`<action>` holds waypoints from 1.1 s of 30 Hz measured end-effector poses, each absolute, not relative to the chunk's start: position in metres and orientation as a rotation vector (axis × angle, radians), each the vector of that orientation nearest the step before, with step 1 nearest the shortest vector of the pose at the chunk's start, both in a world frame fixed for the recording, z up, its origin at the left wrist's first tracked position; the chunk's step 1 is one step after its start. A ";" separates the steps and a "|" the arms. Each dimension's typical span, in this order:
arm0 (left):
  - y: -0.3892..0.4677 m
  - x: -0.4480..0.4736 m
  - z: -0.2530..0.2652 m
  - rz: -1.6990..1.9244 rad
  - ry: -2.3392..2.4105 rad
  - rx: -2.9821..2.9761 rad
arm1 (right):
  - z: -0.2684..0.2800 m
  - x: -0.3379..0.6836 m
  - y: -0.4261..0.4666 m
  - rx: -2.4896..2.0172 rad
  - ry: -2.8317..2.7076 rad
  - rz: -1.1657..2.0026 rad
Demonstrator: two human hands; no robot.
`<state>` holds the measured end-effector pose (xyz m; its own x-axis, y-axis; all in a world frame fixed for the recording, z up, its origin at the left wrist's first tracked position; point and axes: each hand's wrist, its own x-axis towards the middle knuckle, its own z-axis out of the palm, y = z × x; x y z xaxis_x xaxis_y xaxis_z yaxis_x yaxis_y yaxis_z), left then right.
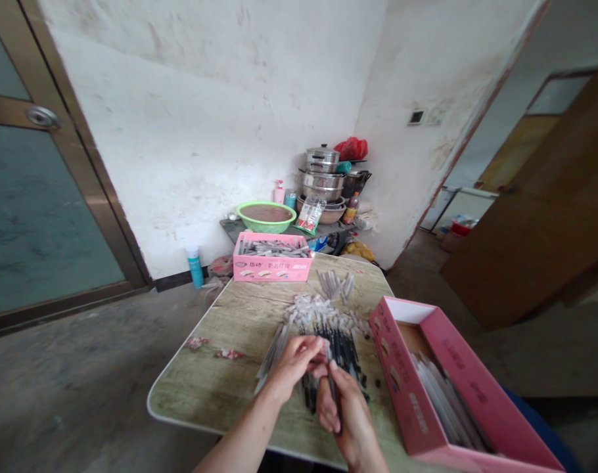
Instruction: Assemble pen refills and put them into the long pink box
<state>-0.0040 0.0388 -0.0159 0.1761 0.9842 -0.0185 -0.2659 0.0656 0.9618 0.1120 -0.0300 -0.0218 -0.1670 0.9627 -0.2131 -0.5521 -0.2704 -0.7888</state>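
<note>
Over the near part of the table my left hand [296,361] is closed, its thumb and fingers pinching a small translucent cap-like piece [325,346]. Right beside it, my right hand [345,404] is wrapped round a slim dark pen-like stick [334,389], whose upper end meets the left fingers. Whether the two pieces are joined is hidden by the fingers. Under and beyond the hands lies a row of black pen-like sticks [345,348]. Behind them spreads a heap of small whitish translucent pieces [311,309]. Long clear strips [273,355] lie left of the row.
A pink box [272,270] of grey-white sticks stands at the table's far edge. Another pink box [402,387], holding long clear strips, is at the right. More strips [336,284] lie near the back. Beyond are a green basin [267,228] and stacked pots [322,172].
</note>
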 end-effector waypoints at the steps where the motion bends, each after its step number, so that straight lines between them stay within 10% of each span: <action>1: 0.028 -0.003 -0.015 1.141 0.857 1.026 | -0.019 0.110 -0.029 -0.836 -0.669 1.709; 33: 0.036 -0.032 -0.016 1.380 0.901 0.620 | -0.029 0.103 -0.050 -1.123 -1.036 1.446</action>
<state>-0.0316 0.0361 -0.0156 -0.0411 0.9838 -0.1745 -0.5556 0.1227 0.8223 0.1029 -0.0498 -0.0286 -0.0783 0.9885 -0.1291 -0.1955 -0.1422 -0.9703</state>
